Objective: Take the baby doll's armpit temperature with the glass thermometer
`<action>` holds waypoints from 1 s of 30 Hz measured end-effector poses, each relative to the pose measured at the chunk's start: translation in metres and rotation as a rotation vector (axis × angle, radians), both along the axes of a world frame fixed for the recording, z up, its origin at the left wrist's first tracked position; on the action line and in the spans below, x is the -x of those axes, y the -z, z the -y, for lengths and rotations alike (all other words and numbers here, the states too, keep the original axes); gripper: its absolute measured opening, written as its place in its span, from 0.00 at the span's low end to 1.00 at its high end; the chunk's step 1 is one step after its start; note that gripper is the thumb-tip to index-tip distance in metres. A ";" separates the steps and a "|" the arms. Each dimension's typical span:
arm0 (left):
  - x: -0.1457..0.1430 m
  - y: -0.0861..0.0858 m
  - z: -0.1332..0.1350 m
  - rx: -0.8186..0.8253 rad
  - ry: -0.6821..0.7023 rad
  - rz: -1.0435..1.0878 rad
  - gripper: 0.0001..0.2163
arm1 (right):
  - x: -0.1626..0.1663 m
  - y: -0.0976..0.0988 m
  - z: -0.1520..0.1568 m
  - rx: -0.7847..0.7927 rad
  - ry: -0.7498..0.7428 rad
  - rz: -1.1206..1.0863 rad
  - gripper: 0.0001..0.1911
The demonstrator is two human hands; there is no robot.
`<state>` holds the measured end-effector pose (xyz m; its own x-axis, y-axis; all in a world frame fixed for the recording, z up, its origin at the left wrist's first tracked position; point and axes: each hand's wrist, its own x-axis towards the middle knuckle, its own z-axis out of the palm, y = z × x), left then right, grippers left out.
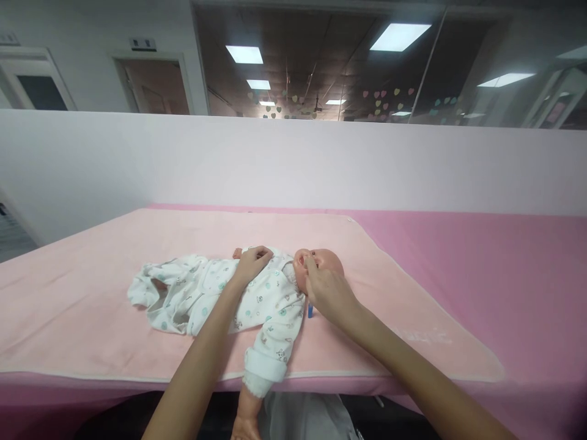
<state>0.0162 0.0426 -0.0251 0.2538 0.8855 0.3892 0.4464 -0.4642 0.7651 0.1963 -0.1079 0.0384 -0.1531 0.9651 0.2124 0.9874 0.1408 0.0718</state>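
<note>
A baby doll (321, 261) in a white printed romper (257, 305) lies on its back, head to the right, on a peach mat. My left hand (255, 263) rests on the doll's chest, fingers loosely bent and thumb apart. At the doll's face is my right hand (331, 292), with a fingertip against the mouth and nose area and the other fingers curled. A short blue end (310, 311) of some narrow object sticks out beneath that hand; the rest is hidden. One doll arm (247, 409) hangs over the table's front edge.
The peach mat (92, 305) covers much of a pink padded table (527, 293). A low white partition (293, 162) rises behind it. Glass panels (348, 73) and a doorway (156, 85) lie beyond. Grey cloth (307, 418) shows below the front edge.
</note>
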 end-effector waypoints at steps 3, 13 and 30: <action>0.000 0.000 0.000 0.000 -0.002 -0.008 0.12 | -0.001 0.001 -0.001 -0.007 0.013 0.036 0.23; 0.001 0.001 -0.002 -0.004 0.018 -0.002 0.12 | 0.001 0.001 -0.002 -0.101 -0.010 0.175 0.21; 0.001 0.002 -0.005 -0.014 0.015 -0.025 0.12 | 0.000 -0.001 -0.007 -0.112 -0.036 0.141 0.15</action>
